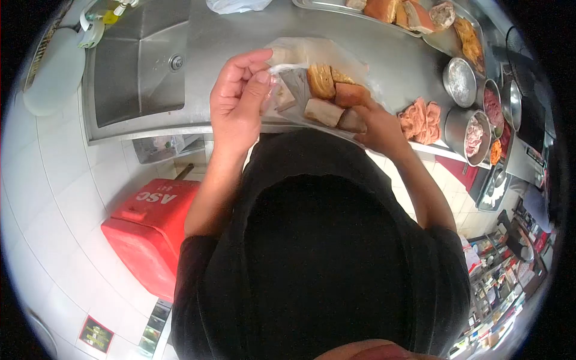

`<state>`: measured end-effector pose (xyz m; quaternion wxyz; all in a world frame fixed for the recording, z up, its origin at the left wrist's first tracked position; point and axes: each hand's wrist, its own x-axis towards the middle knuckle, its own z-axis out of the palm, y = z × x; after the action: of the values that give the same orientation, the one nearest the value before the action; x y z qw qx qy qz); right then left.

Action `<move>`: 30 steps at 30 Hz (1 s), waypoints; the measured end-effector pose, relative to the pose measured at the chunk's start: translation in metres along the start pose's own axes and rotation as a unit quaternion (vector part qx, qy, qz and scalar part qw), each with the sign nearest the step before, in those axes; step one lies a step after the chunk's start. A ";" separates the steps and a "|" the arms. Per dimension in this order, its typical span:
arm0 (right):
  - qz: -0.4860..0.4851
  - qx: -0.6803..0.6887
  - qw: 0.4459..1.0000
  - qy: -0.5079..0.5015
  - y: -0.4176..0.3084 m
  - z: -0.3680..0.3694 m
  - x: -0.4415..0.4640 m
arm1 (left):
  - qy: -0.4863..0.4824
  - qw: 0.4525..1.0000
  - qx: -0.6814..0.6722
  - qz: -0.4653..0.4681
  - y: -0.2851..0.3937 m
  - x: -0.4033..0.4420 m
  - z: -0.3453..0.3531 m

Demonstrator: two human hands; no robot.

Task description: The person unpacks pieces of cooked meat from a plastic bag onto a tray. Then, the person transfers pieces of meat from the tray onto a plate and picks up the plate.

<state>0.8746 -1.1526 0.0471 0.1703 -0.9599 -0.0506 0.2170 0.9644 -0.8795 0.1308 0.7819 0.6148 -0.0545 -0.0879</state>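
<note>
A clear plastic bag (288, 114) lies spread on the steel counter in front of me. My left hand (240, 99) pinches the bag's left edge between thumb and fingers. Several chunks of what looks like cooked pork sit in or on the plastic: a golden-brown chunk (321, 81), a reddish-brown chunk (351, 94) and a pale chunk (324, 112). At the bag's right side, my right hand (381, 126) curls its fingers against the chunks and the plastic. Its fingertips are partly hidden, and I cannot tell whether they are inside the bag.
To the left is a steel sink (141, 78). Trays (360, 15) of similar chunks stand at the back right. Pinkish raw-looking pieces (420, 120) lie right of my right hand, beside steel bowls (461, 81) and a pot of meat (468, 138). A red bin (150, 222) stands below left.
</note>
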 end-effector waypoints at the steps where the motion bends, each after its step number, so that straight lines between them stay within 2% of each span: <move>1: 0.022 -0.011 1.000 0.003 0.002 0.006 -0.003 | 0.002 1.000 0.008 -0.004 -0.001 0.000 0.000; 2: 0.046 -0.023 0.999 0.004 0.004 0.011 -0.007 | -0.010 1.000 0.011 -0.014 -0.002 -0.001 0.001; 5: -0.001 -0.024 0.998 0.050 0.012 0.017 -0.005 | -0.031 0.998 0.024 -0.040 -0.007 -0.006 0.003; 9: -0.009 0.134 0.989 0.061 0.019 0.003 0.005 | -0.031 0.998 0.004 -0.057 -0.010 0.002 -0.001; 10: 0.032 0.199 0.978 0.055 0.023 0.005 0.003 | -0.031 0.997 -0.012 -0.064 -0.009 0.004 -0.003; 12: 0.002 0.208 0.975 0.078 0.023 0.008 0.003 | -0.018 0.998 -0.012 -0.060 -0.007 0.008 -0.001; 15: -0.082 0.159 0.964 0.197 0.006 0.007 -0.003 | -0.006 0.997 -0.034 -0.073 -0.007 0.014 -0.002; 18: -0.033 0.113 0.978 0.173 -0.019 -0.018 -0.011 | -0.014 0.996 -0.051 -0.077 -0.009 0.015 -0.005; 19: -0.073 0.122 0.962 0.231 -0.022 -0.020 -0.009 | -0.011 0.995 -0.054 -0.079 -0.009 0.016 -0.005; 22: -0.094 0.201 0.949 0.224 -0.015 -0.037 -0.001 | -0.005 0.994 -0.064 -0.086 -0.010 0.021 -0.004; 25: -0.097 0.184 0.962 0.176 -0.023 -0.051 0.015 | -0.010 0.994 -0.062 -0.093 -0.013 0.024 -0.001; 28: -0.078 0.225 0.961 0.143 -0.003 -0.031 0.054 | -0.004 0.993 -0.049 -0.107 -0.017 0.031 0.004; 30: -0.136 0.215 0.946 0.201 0.001 -0.024 0.069 | 0.011 0.991 -0.062 -0.116 -0.014 0.034 0.005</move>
<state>0.9473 -1.1493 0.0397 0.4068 -0.9083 -0.0976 -0.0002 0.9954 -0.8940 0.1180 0.8037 0.5679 0.0316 -0.1746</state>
